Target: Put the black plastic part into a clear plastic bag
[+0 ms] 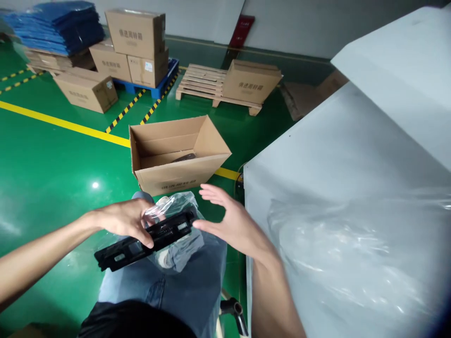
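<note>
The left hand was clamped on the long black plastic part, low in the frame's centre over the lap, half out of its clear bag. The right hand was open, fingertips at the part's end. With only one hand gripping, the part could tip and fall on the green floor. The grey bench edge stood close at right; more room lay toward the open carton.

A warehouse or factory floor: glossy green floor with yellow lane lines (some hazard-striped), stacked cardboard cartons, a wooden pallet.
</note>
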Demonstrator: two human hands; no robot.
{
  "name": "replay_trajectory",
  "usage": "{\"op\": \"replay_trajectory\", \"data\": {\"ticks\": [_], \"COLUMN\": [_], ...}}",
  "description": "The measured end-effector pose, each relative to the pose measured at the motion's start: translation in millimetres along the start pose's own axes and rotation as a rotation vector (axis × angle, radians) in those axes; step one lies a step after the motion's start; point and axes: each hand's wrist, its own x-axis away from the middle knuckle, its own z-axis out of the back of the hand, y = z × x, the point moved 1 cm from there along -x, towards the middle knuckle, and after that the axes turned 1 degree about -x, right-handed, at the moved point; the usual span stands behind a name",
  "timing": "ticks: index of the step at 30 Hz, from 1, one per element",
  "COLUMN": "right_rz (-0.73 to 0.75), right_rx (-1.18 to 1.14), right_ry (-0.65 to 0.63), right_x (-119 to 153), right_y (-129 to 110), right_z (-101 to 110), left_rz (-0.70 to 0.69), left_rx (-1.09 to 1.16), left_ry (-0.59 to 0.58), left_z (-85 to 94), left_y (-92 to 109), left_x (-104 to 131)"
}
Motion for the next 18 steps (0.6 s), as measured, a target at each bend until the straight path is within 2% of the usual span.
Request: {"op": "replay_trajectory", "data": {"ticks": [2,4,8,14,16,18], "right_rz": [-0.047,-0.072,-0.057,-0.074,-0.073,-0.065], "right_rx": [-0.027,-0.047,-0.034,-0.175,-0.167,-0.127], "right_ry": [-0.021,-0.006,0.065,0.016,0.119,0.331], "right_x": [-5.0,-12.8,-27.5,-56.5,-68.3,-77.3], "right_y": [10.4,15.3,18.5,29.7,31.9,33.8], "right_z": [-15.5,-22.2,-16.6,-11.3,-9.2,-5.4], "left_rz": [0.077,0.123,0.142,0.139,0.138,0.139], "left_rx": [0.031,0.048,0.103,0.202,0.282,0.393], "left_ry": [-0.005,-0.004,-0.01,0.026,0.037,0.069], "left_z": [4.7,7.4,10.0,18.7,25.8,37.3], "left_y": [-5.8,-9.4,-13.3,-16.2,-19.6,-25.6], "left_x": [-4.7,-8.0,-10.8,-17.2,-23.3,-34.1]}}
